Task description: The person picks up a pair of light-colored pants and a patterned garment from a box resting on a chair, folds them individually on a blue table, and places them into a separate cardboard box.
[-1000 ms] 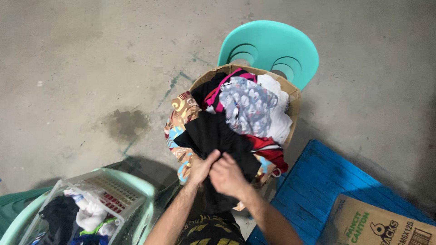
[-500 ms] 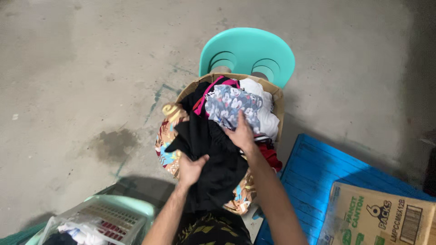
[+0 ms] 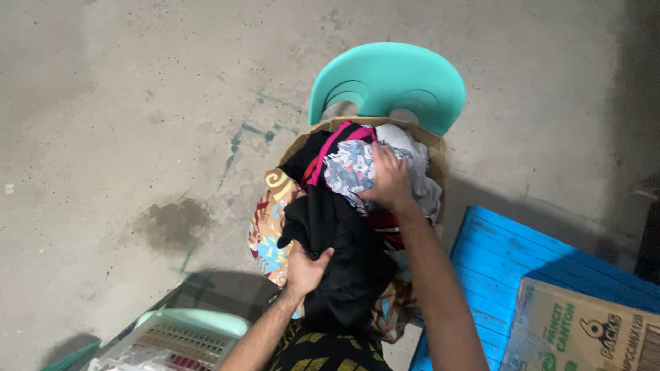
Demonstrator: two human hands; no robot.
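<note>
A cardboard box (image 3: pixel 434 145) heaped with clothes rests on a teal plastic chair (image 3: pixel 392 79). My left hand (image 3: pixel 304 269) grips the lower edge of a black garment (image 3: pixel 347 254) that hangs out over the box's near side. My right hand (image 3: pixel 390 178) lies flat on a grey and blue patterned cloth (image 3: pixel 347 170) on top of the heap, fingers spread. A pink strip (image 3: pixel 324 154) and a white cloth (image 3: pixel 397 135) lie beside it. An orange and blue patterned cloth (image 3: pixel 270 230) spills over the left side.
A light green laundry basket (image 3: pixel 180 332) stands at the lower left. A blue wooden board (image 3: pixel 522 268) lies at the right with a brown cardboard carton (image 3: pixel 577 330) on it. The concrete floor (image 3: pixel 137 137) has a dark wet stain at left.
My right hand has left the black garment and moved up onto the patterned cloth on top of the pile. The camera view has shifted, so the basket sits lower in frame.
</note>
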